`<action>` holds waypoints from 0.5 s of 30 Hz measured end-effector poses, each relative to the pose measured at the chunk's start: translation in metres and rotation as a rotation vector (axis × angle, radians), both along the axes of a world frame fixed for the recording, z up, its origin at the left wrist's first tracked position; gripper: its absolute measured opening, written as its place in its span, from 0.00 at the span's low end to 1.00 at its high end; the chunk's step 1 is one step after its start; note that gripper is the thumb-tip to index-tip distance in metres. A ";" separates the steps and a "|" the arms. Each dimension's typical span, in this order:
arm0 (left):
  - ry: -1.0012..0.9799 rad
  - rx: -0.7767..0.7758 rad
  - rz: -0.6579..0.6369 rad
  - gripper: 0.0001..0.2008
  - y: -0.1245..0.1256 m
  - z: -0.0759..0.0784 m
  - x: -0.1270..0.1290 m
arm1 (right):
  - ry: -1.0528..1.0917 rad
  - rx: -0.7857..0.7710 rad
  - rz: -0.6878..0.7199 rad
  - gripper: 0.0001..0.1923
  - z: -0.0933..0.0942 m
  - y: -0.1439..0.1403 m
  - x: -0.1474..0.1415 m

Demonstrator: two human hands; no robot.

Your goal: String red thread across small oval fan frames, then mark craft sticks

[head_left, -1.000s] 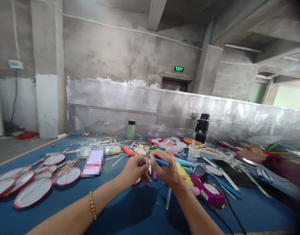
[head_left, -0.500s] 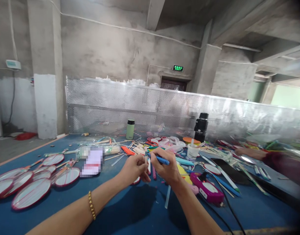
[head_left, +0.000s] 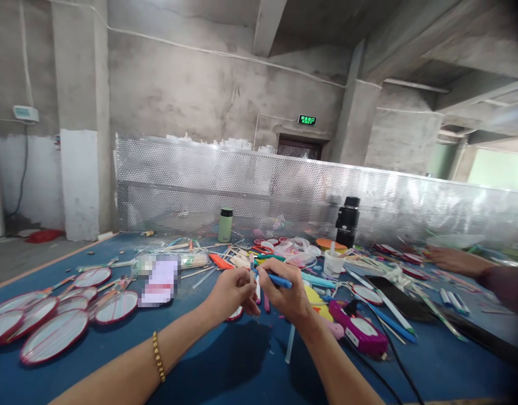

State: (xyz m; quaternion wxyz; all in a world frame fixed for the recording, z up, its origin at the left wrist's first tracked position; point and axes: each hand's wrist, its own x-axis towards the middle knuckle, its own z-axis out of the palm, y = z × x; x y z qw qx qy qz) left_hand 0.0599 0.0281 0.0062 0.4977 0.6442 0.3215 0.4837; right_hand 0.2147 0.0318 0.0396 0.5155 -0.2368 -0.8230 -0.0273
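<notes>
My right hand (head_left: 286, 289) is closed around a blue marker pen (head_left: 281, 280), its rear end sticking out to the right. The pen's tip points toward a small pale strip (head_left: 252, 270), which stands upright between the fingers of my left hand (head_left: 233, 292). The tip itself is hidden behind my fingers, so I cannot tell whether it touches the strip. Both hands are close together above the blue table (head_left: 225, 365). Partly behind my left hand lies a red-rimmed round piece (head_left: 234, 314).
Several red-rimmed round fans (head_left: 56, 334) lie at the left. A purple device (head_left: 360, 332) with black cables sits at the right. A white cup (head_left: 333, 263), green tumbler (head_left: 226, 226) and black bottle (head_left: 347, 222) stand farther back. A co-worker's hand (head_left: 457, 260) reaches in from the right.
My two hands keep nearly the same place and grip. The co-worker's hand has moved to the right and slightly away, over red-rimmed pieces.
</notes>
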 end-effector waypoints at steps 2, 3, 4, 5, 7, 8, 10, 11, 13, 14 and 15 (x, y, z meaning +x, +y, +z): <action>0.006 0.003 0.005 0.10 0.001 -0.001 0.000 | -0.009 -0.008 0.012 0.09 0.000 0.000 0.000; 0.005 0.002 0.006 0.10 0.001 -0.001 0.000 | -0.016 -0.012 0.015 0.09 0.000 0.000 0.000; 0.004 0.000 0.006 0.09 0.002 -0.002 0.000 | -0.021 -0.015 0.017 0.09 0.000 0.000 0.000; 0.003 -0.001 0.003 0.09 0.002 -0.002 0.000 | -0.020 -0.015 0.014 0.09 0.000 0.000 0.000; 0.003 -0.003 -0.005 0.08 0.003 -0.003 0.000 | -0.007 -0.009 0.006 0.09 -0.001 0.000 0.001; 0.003 -0.003 -0.008 0.07 0.003 -0.003 0.000 | -0.005 -0.006 0.005 0.09 -0.001 0.000 0.001; -0.001 -0.004 -0.008 0.07 0.002 -0.003 0.000 | -0.013 -0.008 0.007 0.09 0.000 0.000 0.000; -0.004 -0.005 -0.006 0.08 0.002 -0.002 0.000 | -0.023 -0.014 0.007 0.09 0.000 -0.001 0.000; -0.005 -0.001 -0.001 0.09 0.001 -0.002 0.000 | -0.034 -0.024 0.003 0.09 0.001 -0.002 0.000; -0.005 0.000 -0.002 0.09 0.001 -0.001 0.000 | -0.027 -0.023 -0.003 0.09 0.001 -0.002 0.000; -0.005 0.001 -0.003 0.09 0.000 -0.001 0.000 | -0.015 -0.020 -0.010 0.09 0.002 -0.002 0.000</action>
